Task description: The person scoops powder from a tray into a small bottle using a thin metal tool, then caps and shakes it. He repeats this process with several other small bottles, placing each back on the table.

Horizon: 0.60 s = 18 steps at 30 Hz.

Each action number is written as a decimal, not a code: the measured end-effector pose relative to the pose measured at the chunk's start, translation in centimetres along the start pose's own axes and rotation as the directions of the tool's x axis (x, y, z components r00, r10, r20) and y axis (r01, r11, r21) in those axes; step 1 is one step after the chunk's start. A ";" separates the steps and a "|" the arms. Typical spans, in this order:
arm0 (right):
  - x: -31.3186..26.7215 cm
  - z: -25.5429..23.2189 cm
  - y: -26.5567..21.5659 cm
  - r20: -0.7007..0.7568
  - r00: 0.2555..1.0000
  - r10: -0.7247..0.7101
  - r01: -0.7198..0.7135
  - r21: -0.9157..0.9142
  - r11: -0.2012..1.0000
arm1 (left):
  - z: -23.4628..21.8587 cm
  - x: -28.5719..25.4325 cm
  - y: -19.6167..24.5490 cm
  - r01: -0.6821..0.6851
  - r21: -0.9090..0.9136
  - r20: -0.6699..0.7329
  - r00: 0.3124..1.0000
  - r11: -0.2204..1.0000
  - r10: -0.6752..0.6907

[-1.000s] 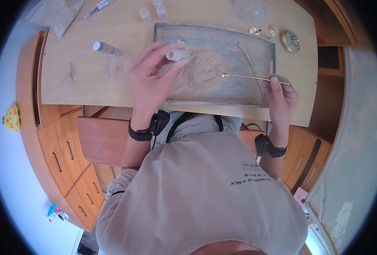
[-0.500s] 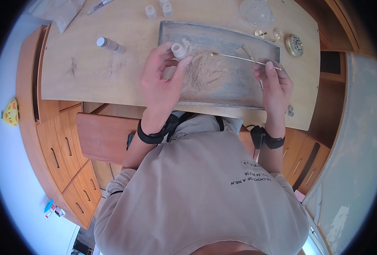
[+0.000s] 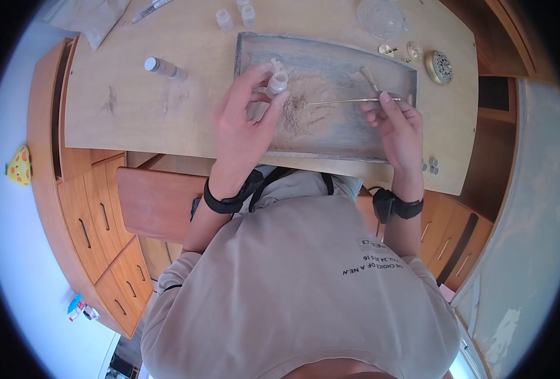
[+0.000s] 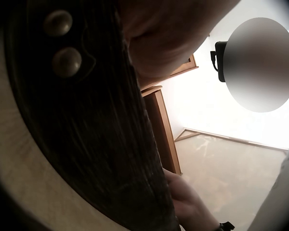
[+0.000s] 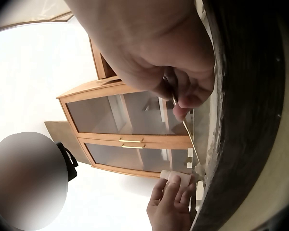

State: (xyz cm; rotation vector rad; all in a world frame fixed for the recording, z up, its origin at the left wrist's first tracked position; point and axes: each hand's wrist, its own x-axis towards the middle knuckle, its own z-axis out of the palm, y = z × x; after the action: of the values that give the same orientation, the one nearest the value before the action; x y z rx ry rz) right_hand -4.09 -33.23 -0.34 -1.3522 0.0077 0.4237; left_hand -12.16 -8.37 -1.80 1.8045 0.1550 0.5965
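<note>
My left hand (image 3: 245, 120) pinches a small white open bottle (image 3: 278, 83) over the left part of a shallow grey tray (image 3: 330, 155). Brown powder (image 3: 305, 114) lies heaped in that tray. Between thumb and fingers my right hand (image 3: 397, 126) grips a thin gold-coloured rod (image 3: 349, 101), whose tip points left and reaches the powder beside the bottle. In the right wrist view the rod (image 5: 190, 137) slants down from the right hand (image 5: 159, 53), and the left hand (image 5: 168, 207) holds the bottle (image 5: 180, 178). The tray's dark side (image 4: 101, 130) fills much of the left wrist view.
A brush-like tool (image 3: 368, 78) lies in the tray. Behind it stand small bottles (image 3: 224, 19) and a glass dish (image 3: 380, 19). A capped bottle (image 3: 161, 67) lies left; a round brass burner (image 3: 439, 67) and small brass pieces (image 3: 386, 50) are at the right.
The right hand has moved left, and the rod's tip has come down from above the powder to beside the bottle. The left hand has shifted slightly right with the bottle, now held more upright.
</note>
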 end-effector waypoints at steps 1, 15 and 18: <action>-0.1 -0.3 0.0 -0.006 1.000 0.001 -0.001 0.020 1.000 | -0.1 0.1 0.0 -0.010 0.019 0.026 1.000 1.000 0.010; -1.8 -1.0 -1.3 -0.093 0.986 -0.136 0.144 0.084 0.986 | -0.3 0.4 -0.1 -0.294 0.245 0.216 0.945 0.924 0.244; -1.9 -0.8 -1.4 -0.097 0.985 -0.146 0.154 0.084 0.984 | -0.2 0.3 0.0 -0.295 0.254 0.220 0.945 0.921 0.242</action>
State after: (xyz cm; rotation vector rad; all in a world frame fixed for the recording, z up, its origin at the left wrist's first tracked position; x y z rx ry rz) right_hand -5.21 -34.71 1.26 -1.2708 0.0005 0.2320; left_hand -11.99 -8.03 -1.66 2.1721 -0.1464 0.6191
